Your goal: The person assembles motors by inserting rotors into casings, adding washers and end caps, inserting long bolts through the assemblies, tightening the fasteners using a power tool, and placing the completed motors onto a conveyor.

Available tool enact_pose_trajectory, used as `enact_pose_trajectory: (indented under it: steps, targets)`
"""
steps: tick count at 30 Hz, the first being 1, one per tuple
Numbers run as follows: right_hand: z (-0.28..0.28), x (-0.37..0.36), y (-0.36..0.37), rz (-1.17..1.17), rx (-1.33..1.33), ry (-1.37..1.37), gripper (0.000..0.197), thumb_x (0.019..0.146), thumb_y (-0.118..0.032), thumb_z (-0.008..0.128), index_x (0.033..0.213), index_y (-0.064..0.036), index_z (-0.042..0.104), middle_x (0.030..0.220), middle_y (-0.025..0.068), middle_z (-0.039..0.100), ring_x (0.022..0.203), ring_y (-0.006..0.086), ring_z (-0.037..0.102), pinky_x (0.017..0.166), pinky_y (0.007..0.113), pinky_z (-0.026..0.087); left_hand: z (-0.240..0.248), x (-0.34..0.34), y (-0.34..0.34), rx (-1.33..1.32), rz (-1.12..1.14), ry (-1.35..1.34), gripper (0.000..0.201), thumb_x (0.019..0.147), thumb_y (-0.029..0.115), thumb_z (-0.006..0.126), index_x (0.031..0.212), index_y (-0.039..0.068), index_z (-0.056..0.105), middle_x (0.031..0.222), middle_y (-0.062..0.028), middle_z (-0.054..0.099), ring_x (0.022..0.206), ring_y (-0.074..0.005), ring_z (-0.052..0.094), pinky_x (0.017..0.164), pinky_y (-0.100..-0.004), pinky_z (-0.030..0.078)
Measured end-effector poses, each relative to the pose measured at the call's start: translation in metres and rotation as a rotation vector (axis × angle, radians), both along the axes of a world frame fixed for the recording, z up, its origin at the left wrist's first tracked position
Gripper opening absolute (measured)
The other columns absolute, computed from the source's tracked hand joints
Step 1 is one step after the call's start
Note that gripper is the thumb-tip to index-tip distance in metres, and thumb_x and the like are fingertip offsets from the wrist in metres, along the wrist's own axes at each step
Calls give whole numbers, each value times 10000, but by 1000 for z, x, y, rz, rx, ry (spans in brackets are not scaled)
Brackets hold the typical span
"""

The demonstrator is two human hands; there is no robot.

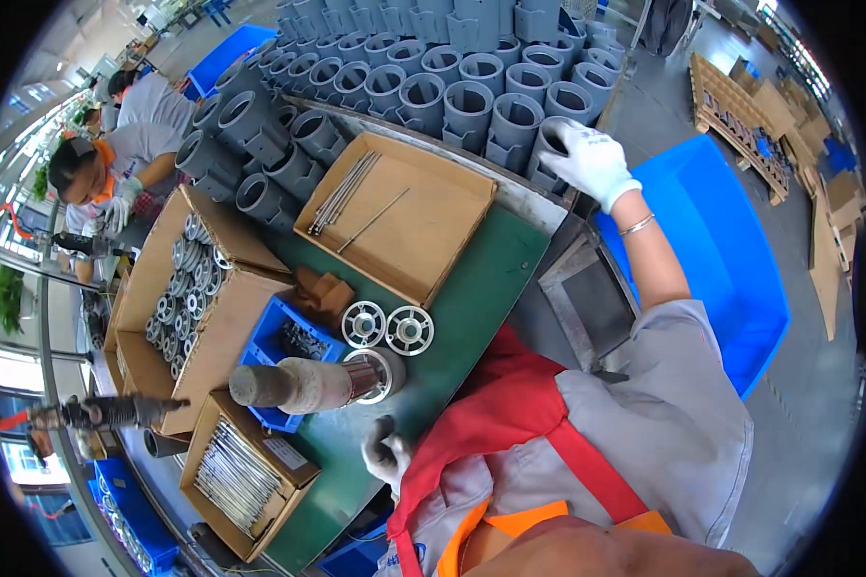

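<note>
My right hand (590,165), in a white glove, is stretched out to the far right of the stacked parts. Its fingers curl over the rim of a grey plastic cylinder (547,173) with an open top. My left hand (385,457), gloved too, stays low by the near table edge, fingers curled in and partly hidden by my clothing; no object shows in it. Just beyond it a thick, worn grey cylindrical piece (303,385) rises over a metal ring part (387,373). Two round slotted metal discs (364,325) lie side by side behind that.
Grey cylinders (421,101) crowd the far side. A shallow cardboard tray (433,226) holds thin rods; another box (236,476) holds more. Metal discs fill a carton (188,293). A blue bin (303,341) holds small hardware. A large blue tub (712,260) stands right; a co-worker (91,173) is left.
</note>
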State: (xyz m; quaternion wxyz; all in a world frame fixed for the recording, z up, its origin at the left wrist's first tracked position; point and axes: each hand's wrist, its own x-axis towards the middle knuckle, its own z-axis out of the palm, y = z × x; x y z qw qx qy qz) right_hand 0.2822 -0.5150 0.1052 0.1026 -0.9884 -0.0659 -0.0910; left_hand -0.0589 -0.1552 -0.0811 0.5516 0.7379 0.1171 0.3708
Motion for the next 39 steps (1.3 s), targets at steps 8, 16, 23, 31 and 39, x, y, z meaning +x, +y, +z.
enact_pose_trajectory:
  steps: [8,16,23,31,39]
  targets:
    - [-37,23,-40,22,-204,86,563,854,-572,598,1165,-111,684,1219,137,646,1135,319,609,946,423,490,38,44,-38,-116,-379,144,174,859,18,654,1026,-14,686,939,-149,712,821,-224,673,788,-320,517]
    - [43,-46,-12,245,-141,-202,393,789,-437,715,1015,-115,715,1004,105,690,941,313,673,794,407,533,57,49,-41,-46,-448,195,227,858,5,662,1082,-27,677,946,-156,707,822,-234,688,781,-312,531]
    - [-7,-106,57,579,11,137,357,763,-430,735,909,-106,702,889,76,645,772,281,664,669,397,518,97,125,-86,195,-738,236,797,831,226,746,1462,-38,338,1429,-240,465,1289,-355,500,1070,-399,418]
    - [-55,-127,77,775,735,181,352,861,-103,613,1207,-40,629,1146,134,654,984,244,675,855,394,530,57,155,-94,20,-645,276,1246,612,233,896,1509,-83,90,1458,-258,383,1349,-338,427,1126,-409,348]
    - [-134,-145,74,340,1262,444,477,1023,-210,477,1408,67,429,1371,226,545,1273,253,528,1057,324,397,60,182,-110,-5,-465,163,1050,532,243,937,1355,-68,364,1241,-192,586,1176,-291,580,1026,-384,452]
